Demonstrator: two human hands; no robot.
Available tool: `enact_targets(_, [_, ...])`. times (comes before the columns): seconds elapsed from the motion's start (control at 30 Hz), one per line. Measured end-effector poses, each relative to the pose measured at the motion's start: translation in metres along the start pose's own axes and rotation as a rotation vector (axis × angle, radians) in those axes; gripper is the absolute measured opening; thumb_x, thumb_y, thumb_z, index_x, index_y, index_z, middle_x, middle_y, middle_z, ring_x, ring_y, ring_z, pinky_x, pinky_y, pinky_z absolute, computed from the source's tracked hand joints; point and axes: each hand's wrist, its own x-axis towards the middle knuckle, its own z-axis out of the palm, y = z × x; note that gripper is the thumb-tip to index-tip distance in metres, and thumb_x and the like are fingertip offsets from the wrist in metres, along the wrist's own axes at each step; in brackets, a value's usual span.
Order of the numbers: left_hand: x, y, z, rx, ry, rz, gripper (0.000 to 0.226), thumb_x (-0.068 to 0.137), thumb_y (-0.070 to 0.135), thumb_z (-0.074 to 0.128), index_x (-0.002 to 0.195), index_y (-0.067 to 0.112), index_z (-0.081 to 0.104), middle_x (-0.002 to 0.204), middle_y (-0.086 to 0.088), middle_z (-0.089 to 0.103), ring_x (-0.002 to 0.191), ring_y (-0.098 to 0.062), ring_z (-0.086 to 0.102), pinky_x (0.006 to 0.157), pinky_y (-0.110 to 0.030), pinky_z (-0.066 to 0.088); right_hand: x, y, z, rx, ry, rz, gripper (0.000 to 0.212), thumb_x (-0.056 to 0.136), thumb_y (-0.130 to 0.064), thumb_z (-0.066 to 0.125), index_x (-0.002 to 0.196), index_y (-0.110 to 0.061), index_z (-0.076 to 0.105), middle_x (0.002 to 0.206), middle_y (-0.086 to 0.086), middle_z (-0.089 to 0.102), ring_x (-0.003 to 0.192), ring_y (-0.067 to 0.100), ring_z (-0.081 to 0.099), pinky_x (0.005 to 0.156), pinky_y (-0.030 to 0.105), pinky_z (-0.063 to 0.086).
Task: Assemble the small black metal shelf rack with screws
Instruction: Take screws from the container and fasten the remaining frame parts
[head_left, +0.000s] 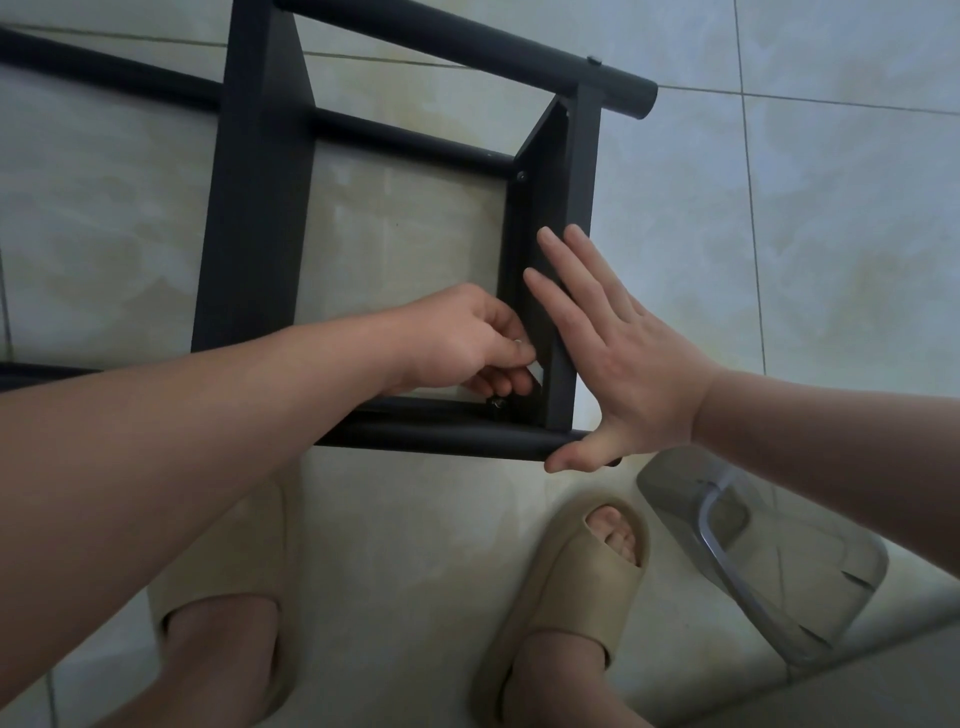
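The black metal shelf rack lies on its side on the tiled floor, with round tubes and flat shelf panels. My right hand lies flat with straight fingers against the outer face of the right shelf panel, thumb on the near tube. My left hand reaches inside the frame and pinches a small silvery part against that panel's inner face, just above a screw at the near corner. What the fingers pinch is mostly hidden.
My two feet in beige slippers stand just in front of the rack. A clear plastic piece lies on the floor at the right. A second tube of the rack runs along the top. Pale floor tiles surround everything.
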Motion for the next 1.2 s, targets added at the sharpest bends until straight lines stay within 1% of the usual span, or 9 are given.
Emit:
enact_targets(0.23, [-0.003, 0.0, -0.007, 0.158, -0.028, 0.035, 0.018, 0.099, 0.012, 0.059, 0.082, 0.014, 0.066, 0.072, 0.001, 0.073, 0.067, -0.009, 0.065, 0.069, -0.024, 0.054, 0.0, -0.001, -0.001, 0.0, -0.006, 0.002, 0.137, 0.07, -0.092, 0.048, 0.154, 0.012, 0.019, 0.163, 0.033, 0.005, 0.153, 0.047, -0.003, 0.127, 0.051, 0.005])
enact_targets(0.33, [-0.003, 0.0, -0.01, 0.208, -0.048, 0.041, 0.018, 0.099, 0.012, 0.06, 0.083, 0.014, 0.066, 0.074, -0.001, 0.074, 0.069, -0.011, 0.066, 0.07, -0.025, 0.055, 0.0, -0.001, -0.002, 0.004, -0.01, 0.006, 0.137, 0.07, -0.092, 0.048, 0.154, 0.012, 0.019, 0.163, 0.032, 0.005, 0.153, 0.046, -0.004, 0.127, 0.05, 0.005])
enact_targets(0.5, [-0.006, -0.004, -0.013, 0.241, -0.08, 0.038, 0.017, 0.098, 0.011, 0.06, 0.082, 0.014, 0.066, 0.074, -0.002, 0.075, 0.066, -0.009, 0.066, 0.07, -0.025, 0.055, 0.0, -0.001, -0.001, 0.001, -0.009, 0.008, 0.137, 0.069, -0.092, 0.049, 0.155, 0.01, 0.018, 0.164, 0.031, 0.004, 0.154, 0.045, -0.005, 0.127, 0.051, 0.005])
enact_targets(0.83, [-0.007, -0.007, -0.01, 0.311, -0.128, 0.04, 0.018, 0.097, 0.008, 0.062, 0.08, 0.014, 0.067, 0.07, 0.001, 0.072, 0.064, -0.007, 0.064, 0.07, -0.026, 0.054, -0.001, 0.0, 0.0, -0.004, -0.008, 0.005, 0.138, 0.07, -0.094, 0.047, 0.156, 0.01, 0.017, 0.164, 0.031, 0.003, 0.154, 0.045, -0.006, 0.127, 0.05, 0.004])
enact_targets(1.03, [-0.004, -0.008, -0.01, 0.375, -0.179, 0.025, 0.017, 0.095, 0.012, 0.065, 0.079, 0.016, 0.067, 0.07, 0.002, 0.069, 0.069, -0.013, 0.062, 0.073, -0.031, 0.054, 0.0, -0.001, 0.0, 0.0, -0.009, 0.004, 0.137, 0.07, -0.093, 0.048, 0.155, 0.01, 0.018, 0.164, 0.031, 0.004, 0.154, 0.045, -0.005, 0.127, 0.051, 0.005])
enact_targets(1.1, [-0.004, -0.009, -0.01, 0.428, -0.193, 0.023, 0.018, 0.095, 0.017, 0.066, 0.078, 0.021, 0.067, 0.066, 0.009, 0.067, 0.066, -0.007, 0.061, 0.072, -0.031, 0.052, 0.0, -0.001, 0.0, 0.0, -0.01, 0.004, 0.137, 0.07, -0.093, 0.048, 0.155, 0.01, 0.018, 0.164, 0.031, 0.004, 0.154, 0.045, -0.005, 0.127, 0.051, 0.005])
enact_targets(1.17, [-0.003, -0.01, -0.01, 0.482, -0.208, 0.032, 0.019, 0.095, 0.022, 0.067, 0.076, 0.025, 0.066, 0.057, 0.016, 0.062, 0.056, 0.002, 0.054, 0.064, -0.023, 0.045, 0.0, -0.001, 0.0, 0.002, -0.007, 0.005, 0.137, 0.069, -0.092, 0.049, 0.155, 0.01, 0.017, 0.164, 0.031, 0.004, 0.154, 0.045, -0.005, 0.127, 0.05, 0.005])
enact_targets(1.2, [-0.003, -0.01, -0.009, 0.492, -0.212, 0.037, 0.02, 0.095, 0.023, 0.067, 0.075, 0.026, 0.065, 0.055, 0.018, 0.06, 0.052, 0.004, 0.051, 0.06, -0.02, 0.041, 0.0, -0.001, 0.0, 0.004, -0.006, 0.005, 0.137, 0.069, -0.092, 0.049, 0.155, 0.01, 0.018, 0.164, 0.031, 0.004, 0.154, 0.045, -0.006, 0.127, 0.05, 0.005])
